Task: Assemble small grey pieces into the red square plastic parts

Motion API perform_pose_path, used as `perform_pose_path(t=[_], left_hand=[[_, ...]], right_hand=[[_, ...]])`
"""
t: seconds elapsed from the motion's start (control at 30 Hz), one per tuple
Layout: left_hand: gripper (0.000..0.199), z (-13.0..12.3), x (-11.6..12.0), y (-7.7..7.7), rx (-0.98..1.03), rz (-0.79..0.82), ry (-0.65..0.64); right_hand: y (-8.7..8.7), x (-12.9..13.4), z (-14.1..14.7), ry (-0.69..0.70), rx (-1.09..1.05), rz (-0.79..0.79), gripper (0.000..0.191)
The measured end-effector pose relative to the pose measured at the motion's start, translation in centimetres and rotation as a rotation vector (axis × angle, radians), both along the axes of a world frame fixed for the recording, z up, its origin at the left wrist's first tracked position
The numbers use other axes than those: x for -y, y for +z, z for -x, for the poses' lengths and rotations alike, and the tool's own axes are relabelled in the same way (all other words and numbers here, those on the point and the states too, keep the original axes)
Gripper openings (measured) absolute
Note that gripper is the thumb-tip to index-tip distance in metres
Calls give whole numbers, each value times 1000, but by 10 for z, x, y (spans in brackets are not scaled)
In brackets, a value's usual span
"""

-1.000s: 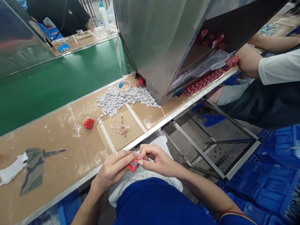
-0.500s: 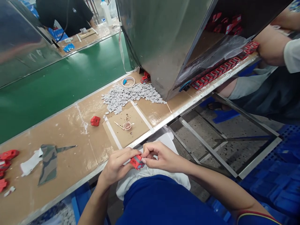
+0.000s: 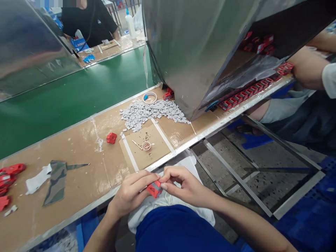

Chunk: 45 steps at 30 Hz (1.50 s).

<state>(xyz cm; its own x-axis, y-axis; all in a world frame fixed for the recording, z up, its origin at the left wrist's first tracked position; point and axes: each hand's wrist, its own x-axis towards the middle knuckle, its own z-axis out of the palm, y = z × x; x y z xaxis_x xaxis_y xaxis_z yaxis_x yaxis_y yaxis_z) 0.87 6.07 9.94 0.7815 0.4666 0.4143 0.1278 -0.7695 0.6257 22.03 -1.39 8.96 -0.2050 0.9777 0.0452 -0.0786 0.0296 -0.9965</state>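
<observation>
Over my lap, just in front of the bench edge, my left hand (image 3: pixel 135 191) is closed round a small red plastic part (image 3: pixel 154 189) with a grey band across it. My right hand (image 3: pixel 182 184) pinches thumb and forefinger together at the part's right corner; any smaller piece between those fingertips is too small to make out. On the bench beyond lies a heap of small grey flat pieces (image 3: pixel 147 113). Nearer me, a small clear cup (image 3: pixel 146 146) holding something brownish stands on a cardboard sheet (image 3: pixel 160 154). A single red part (image 3: pixel 111 138) rests left of the sheet.
More red parts (image 3: pixel 7 178) and a camouflage cloth (image 3: pixel 55 183) lie at left. A tape ring (image 3: pixel 149 97) sits behind the heap. A large metal housing (image 3: pixel 189 52) rises at right, with a row of red parts (image 3: pixel 246 93) beside it. Co-workers sit right and across the green belt (image 3: pixel 78 94).
My view has shifted slightly, so the bench appears further right and lower. The red part is tilted differently in my left hand, while my right fingertips stay at its corner.
</observation>
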Motion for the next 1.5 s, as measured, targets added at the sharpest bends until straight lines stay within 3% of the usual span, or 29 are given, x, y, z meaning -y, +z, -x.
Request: perform_pose_path(t=[0.13, 0.27, 0.4, 0.53, 0.73, 1.13, 1.3, 1.5], left_hand=[[20, -6, 4, -7, 71, 39, 32], [20, -5, 5, -2, -1, 4, 6], [22, -4, 5, 7, -48, -7, -47], [19, -9, 6, 6, 34, 2, -28], [18, -14, 6, -2, 131, 106, -16], [19, -11, 3, -6, 81, 254, 20], [20, -13, 4, -7, 69, 225, 22], [22, -10, 7, -3, 20, 27, -1]], right_hand=[[-9, 5, 7, -22, -138, 100, 27], [-16, 8, 10, 1, -147, 111, 33], [-12, 11, 7, 23, -110, 43, 30], [-7, 14, 4, -14, -127, 16, 21], [-10, 14, 5, -29, -235, 114, 20], [-14, 11, 11, -12, -268, 184, 31], [-19, 11, 15, -43, -319, 180, 34], [-21, 14, 17, -25, -298, 198, 41]])
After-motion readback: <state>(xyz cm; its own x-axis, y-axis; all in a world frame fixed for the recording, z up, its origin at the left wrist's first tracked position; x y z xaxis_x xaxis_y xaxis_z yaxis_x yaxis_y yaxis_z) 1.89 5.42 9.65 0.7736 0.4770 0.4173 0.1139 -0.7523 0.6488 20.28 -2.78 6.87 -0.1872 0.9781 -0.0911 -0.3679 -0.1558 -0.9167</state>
